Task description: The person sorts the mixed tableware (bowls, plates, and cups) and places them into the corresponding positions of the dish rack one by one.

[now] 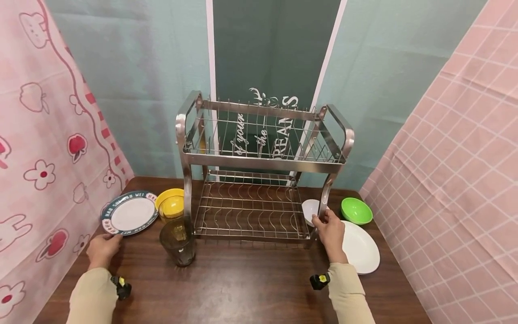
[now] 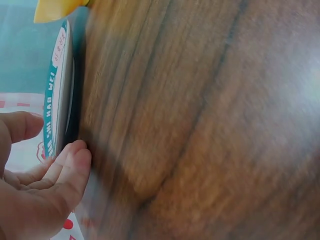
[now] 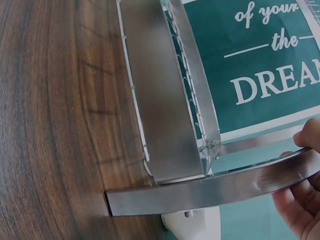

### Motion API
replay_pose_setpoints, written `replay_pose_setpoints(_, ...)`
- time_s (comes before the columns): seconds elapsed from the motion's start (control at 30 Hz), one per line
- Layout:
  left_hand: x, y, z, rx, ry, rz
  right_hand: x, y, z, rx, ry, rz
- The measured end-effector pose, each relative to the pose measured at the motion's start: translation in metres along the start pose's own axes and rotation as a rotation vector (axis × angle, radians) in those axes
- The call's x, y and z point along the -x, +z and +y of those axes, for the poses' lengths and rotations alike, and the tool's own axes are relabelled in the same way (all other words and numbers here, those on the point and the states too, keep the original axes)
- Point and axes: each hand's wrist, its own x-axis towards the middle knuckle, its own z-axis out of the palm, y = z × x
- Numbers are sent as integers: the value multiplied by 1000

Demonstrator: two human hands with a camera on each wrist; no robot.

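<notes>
A two-tier metal dish rack (image 1: 263, 164) stands at the back of the table. My right hand (image 1: 332, 234) grips its right front leg, with the thumb on one side and fingers round the other; the right wrist view shows the metal leg (image 3: 215, 192) between them. At the left, my left hand (image 1: 103, 251) is at the near rim of a white plate with a green lettered border (image 1: 131, 213). In the left wrist view the thumb (image 2: 25, 125) is beside the plate's upper face, and the straight fingers are low by its edge, close over the table.
Beside the rack's left leg are a yellow bowl (image 1: 170, 202) and a dark clear glass cup (image 1: 180, 252). On the right are a white bowl (image 1: 309, 208), partly behind the leg, a green bowl (image 1: 356, 210) and a white plate (image 1: 360, 249). Curtains (image 1: 453, 148) enclose the table.
</notes>
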Motion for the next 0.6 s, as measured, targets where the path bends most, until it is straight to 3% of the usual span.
replay_pose_setpoints(0.1, -1, 1, 2, 96, -33, -8, 0, 0, -1, -12, 23, -3)
replay_pose_setpoints(0.27, -2, 3, 8, 559, -201, -100, 0, 0, -3, -8, 58, -22)
replay_pose_setpoints(0.33, -2, 3, 10, 696, -264, -120, 0, 0, -3, -4, 64, -26)
replay_pose_setpoints(0.6, -3, 4, 15, 958, -431, -166, 1, 1, -2, -3, 58, -10)
